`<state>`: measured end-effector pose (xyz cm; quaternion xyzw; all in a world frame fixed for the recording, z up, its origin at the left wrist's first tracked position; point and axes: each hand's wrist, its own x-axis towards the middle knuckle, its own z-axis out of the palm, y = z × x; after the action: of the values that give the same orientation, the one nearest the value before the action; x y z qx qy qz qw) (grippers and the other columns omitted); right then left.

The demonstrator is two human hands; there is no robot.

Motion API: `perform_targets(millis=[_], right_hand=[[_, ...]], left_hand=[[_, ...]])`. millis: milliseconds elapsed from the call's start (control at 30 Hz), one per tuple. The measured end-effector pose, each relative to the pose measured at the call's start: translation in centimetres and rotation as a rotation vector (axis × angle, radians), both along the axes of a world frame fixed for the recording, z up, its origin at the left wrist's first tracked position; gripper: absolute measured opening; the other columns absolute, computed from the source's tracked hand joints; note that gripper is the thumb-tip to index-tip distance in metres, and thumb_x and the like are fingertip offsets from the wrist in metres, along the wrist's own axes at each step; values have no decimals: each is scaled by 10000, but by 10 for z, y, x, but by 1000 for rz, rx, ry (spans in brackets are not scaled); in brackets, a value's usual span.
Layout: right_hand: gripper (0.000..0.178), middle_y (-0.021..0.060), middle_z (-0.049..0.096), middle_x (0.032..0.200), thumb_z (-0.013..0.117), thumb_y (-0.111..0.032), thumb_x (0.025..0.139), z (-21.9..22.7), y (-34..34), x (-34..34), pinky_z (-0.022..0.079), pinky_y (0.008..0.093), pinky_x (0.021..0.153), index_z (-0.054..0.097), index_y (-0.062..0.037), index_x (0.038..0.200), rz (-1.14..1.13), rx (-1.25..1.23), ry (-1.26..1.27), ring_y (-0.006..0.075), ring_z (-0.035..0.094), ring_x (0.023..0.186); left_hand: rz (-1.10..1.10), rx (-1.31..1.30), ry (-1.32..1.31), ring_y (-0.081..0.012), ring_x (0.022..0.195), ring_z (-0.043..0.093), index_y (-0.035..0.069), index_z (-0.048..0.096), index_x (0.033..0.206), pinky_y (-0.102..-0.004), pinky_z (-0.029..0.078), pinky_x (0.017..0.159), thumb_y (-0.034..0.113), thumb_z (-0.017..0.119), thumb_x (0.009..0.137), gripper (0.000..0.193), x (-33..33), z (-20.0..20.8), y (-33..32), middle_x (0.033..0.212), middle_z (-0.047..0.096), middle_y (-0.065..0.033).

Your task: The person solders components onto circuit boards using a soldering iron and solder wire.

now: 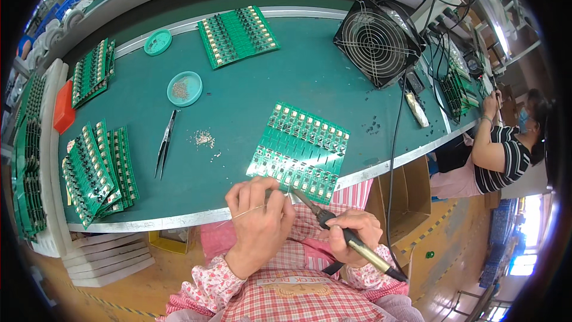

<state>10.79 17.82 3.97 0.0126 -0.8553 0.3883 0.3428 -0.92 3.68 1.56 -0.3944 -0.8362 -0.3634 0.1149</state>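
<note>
My right hand (pixel 356 234) is wrapped round a soldering iron (pixel 372 256), its metal tip pointing up and left at the near edge of a green circuit board panel (pixel 301 152). The panel lies tilted on the green mat near the table's front edge and carries rows of small pale and dark parts. At its lower left corner, my left hand (pixel 260 211) pinches a thin solder wire (pixel 249 211) that trails across the fingers. The iron's tip and the left fingertips are close together there, and the exact contact point is too small to make out.
Tweezers (pixel 165 143) lie left of loose tiny parts (pixel 204 138). Behind are two turquoise dishes (pixel 185 89) and another panel (pixel 238 36). Stacked panels (pixel 95 170) stand left. A black fan (pixel 378 42) sits back right; the cable (pixel 394 173) hangs over the edge. A co-worker (pixel 506 149) sits right.
</note>
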Motion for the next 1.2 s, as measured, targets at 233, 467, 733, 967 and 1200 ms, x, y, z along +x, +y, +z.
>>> perform_targets(millis=[233,467,733,967,1200], right_hand=[[103,83,672,660,686,-29,834,-8,3,15,482,282,454,603,3,887,-91,-183,10,169,624,490],[145,98,683,687,680,-28,848,-4,9,17,487,292,451,569,-2,936,-41,-103,-20,174,622,490],[171,82,694,729,700,-44,852,-1,11,13,500,296,463,580,-12,970,17,-45,-32,178,635,521],[153,70,679,700,714,-36,827,-4,12,10,492,291,461,616,-18,943,-1,-30,-12,177,630,511],[223,11,584,597,750,-10,698,10,12,1,458,259,464,659,-48,898,90,236,-17,147,588,488]], left_hand=[[-15,-2,-11,-297,995,549,43,562,804,-476,364,912,45,691,728,150,2,2,-1,1033,574,-97],[-65,-28,-11,-300,1019,527,50,580,805,-485,347,924,72,694,743,132,3,4,1,1035,565,-89],[-63,-54,-6,-308,1023,515,51,587,810,-490,341,920,80,706,737,142,2,3,5,1032,558,-87],[-60,-85,14,-309,1016,514,47,595,842,-488,343,915,84,709,729,164,1,3,7,1027,547,-88],[-71,-87,19,-313,1003,518,37,595,894,-489,346,906,81,705,723,208,-1,3,5,1024,541,-94]])
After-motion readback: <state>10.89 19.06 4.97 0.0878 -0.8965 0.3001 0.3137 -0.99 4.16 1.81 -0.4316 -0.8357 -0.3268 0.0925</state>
